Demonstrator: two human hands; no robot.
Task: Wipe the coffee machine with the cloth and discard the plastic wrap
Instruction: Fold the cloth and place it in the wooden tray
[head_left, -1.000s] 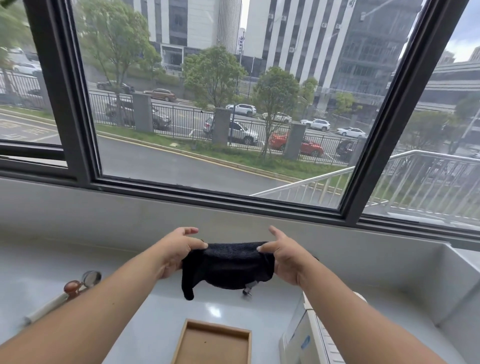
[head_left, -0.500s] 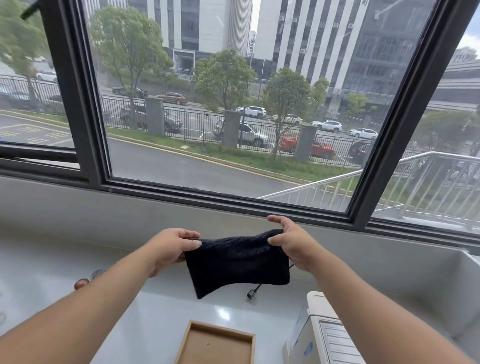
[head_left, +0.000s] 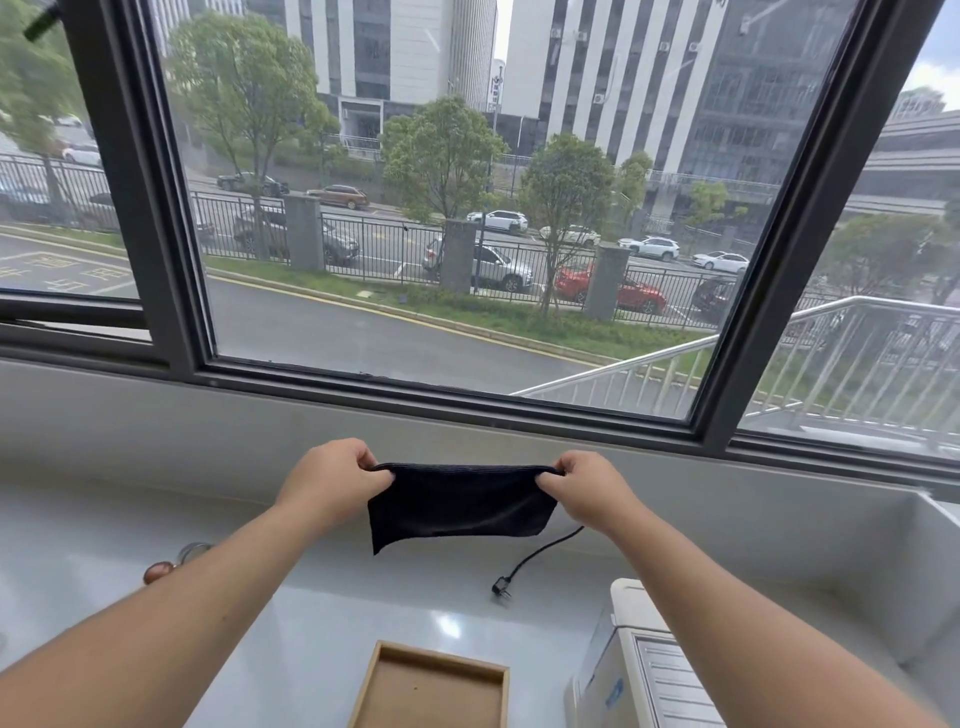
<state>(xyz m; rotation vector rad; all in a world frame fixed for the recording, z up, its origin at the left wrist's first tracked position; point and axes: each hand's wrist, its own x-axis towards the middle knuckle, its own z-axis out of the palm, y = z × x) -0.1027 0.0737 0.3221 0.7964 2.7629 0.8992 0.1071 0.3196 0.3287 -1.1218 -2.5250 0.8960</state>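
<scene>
Above the back of the grey counter (head_left: 311, 613), the left hand (head_left: 332, 480) and right hand (head_left: 587, 488) pinch the black cloth's (head_left: 457, 501) top corners taut, so wiping seems not yet begun on the white coffee machine (head_left: 639, 670) at the right front edge (no plastic wrap visible).

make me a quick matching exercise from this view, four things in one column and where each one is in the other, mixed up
Things:
1. black cloth
2. wooden tray
3. power plug
4. white coffee machine

Places:
A. bottom right, under the right forearm
B. lying loose on the counter, at the end of a black cord
C. stretched in the air between both hands
D. bottom centre of the counter

Pairs: 1-C, 2-D, 3-B, 4-A
</scene>
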